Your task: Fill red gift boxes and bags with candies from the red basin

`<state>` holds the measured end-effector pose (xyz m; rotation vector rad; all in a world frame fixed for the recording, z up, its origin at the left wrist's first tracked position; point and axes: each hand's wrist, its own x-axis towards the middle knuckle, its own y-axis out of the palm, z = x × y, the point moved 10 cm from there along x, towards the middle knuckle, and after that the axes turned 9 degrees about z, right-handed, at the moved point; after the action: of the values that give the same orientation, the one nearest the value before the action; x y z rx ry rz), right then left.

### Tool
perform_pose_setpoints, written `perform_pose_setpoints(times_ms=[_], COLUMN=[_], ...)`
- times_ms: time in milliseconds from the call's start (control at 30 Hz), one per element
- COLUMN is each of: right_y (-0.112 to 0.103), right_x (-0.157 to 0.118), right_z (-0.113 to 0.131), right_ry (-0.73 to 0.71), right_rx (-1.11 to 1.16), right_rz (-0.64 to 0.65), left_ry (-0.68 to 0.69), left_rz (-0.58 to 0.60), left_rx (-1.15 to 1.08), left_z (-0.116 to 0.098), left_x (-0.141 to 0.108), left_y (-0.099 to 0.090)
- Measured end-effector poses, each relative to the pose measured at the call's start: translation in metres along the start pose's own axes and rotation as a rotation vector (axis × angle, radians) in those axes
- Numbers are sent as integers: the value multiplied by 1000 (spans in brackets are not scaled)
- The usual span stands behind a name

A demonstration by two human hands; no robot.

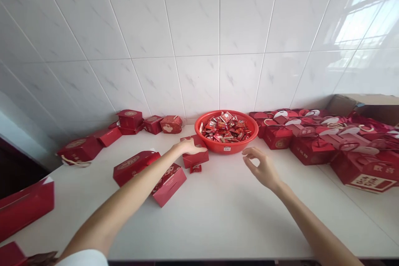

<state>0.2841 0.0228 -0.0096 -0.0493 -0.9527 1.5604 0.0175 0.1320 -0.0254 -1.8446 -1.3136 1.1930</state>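
Note:
My left hand point(187, 148) rests on a small red box point(197, 158) just left of the red plastic basket point(227, 148), its fingers extended across the top of the box. In front of that box lies a small red wrapped candy point(195, 169). The basket holds many wrapped candies point(225, 126). My right hand point(257, 164) is over the white table to the front right of the basket, fingers curved and apart from the thumb, with nothing between them. Beneath my left forearm sit two red boxes, one dark point(132, 167) and one with a pinkish side point(171, 188).
Many filled-out red gift boxes point(311, 149) crowd the right side, before a cardboard carton point(368, 102). Several red boxes point(131, 120) line the back left. Another large red box point(26, 208) lies at the left edge. A tiled wall point(199, 29) rises behind the table point(218, 224).

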Motion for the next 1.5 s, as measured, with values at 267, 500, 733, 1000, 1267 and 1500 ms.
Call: perform_pose_setpoints(times_ms=[267,500,733,1000,1267,1500], right_y=[111,202,168,42,157,191], right_x=[16,39,57,102,72,60], right_z=[34,52,54,29,15,-11], right_ry=[-114,-226,-294,-87,194,594], right_rx=[-52,-372,-354,-244,121,752], right_rz=[466,642,406,-185,315,434], left_ry=[-114,-137,-136,-42,68,307], left_rz=[32,-73,-180,-177,-180,-242], left_rx=[-27,-257,-357,-478,-573,-512], left_z=[41,78,108,104,96,73], left_x=[-3,-5,-9,-18,-45,-88], left_y=[5,-2,-10,-6,-10,-16])
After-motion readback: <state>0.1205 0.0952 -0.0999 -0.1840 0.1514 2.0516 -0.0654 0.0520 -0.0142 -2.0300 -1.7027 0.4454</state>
